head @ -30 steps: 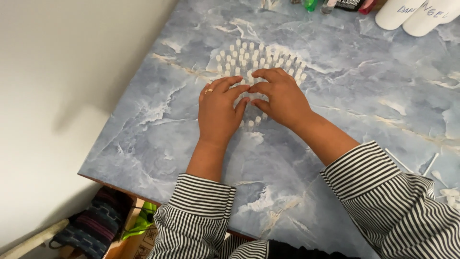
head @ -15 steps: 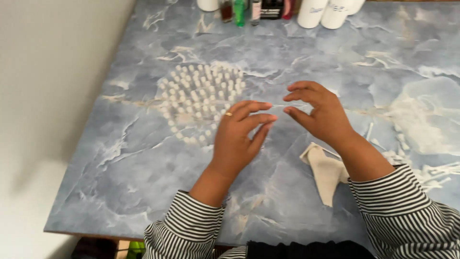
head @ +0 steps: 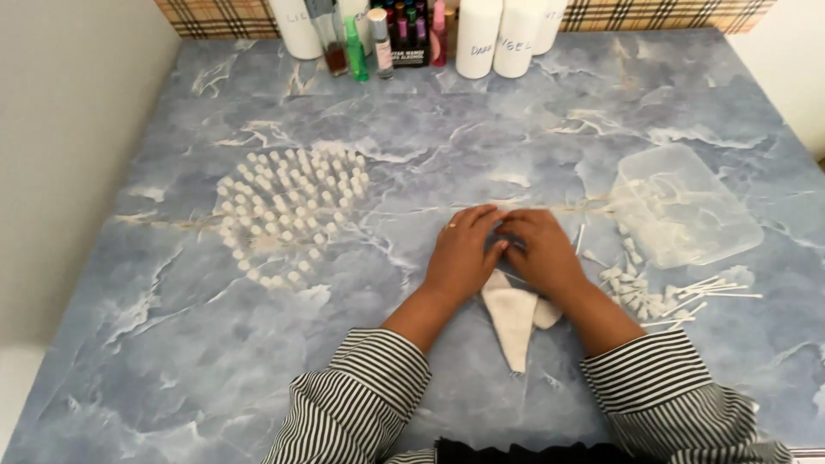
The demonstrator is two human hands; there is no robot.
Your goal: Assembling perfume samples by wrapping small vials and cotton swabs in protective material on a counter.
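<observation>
Both hands have drawn together since half a second ago, when they hovered apart with curled fingers; now the left hand [head: 464, 253] and right hand [head: 540, 252] meet fingertip to fingertip over the top edge of the cream cloth [head: 514, 316], which lies flat on the blue marbled counter [head: 412, 129] and tapers toward the person. Fingers of both hands are bent and pressed close, seemingly pinching something small between them just above the cloth, though what it is cannot be made out. Well left of the cloth stands a dense cluster of small white caps [head: 288, 210], set upright in rows, probably so each stays separate. Right of the cloth lie loose white caps and thin sticks [head: 666, 296], spilled beside a clear plastic tub [head: 687, 206] lying tipped, within easy reach. Beyond the cloth, at the counter's back edge, stand white bottles [head: 498, 34] and small coloured vials [head: 404, 34].
</observation>
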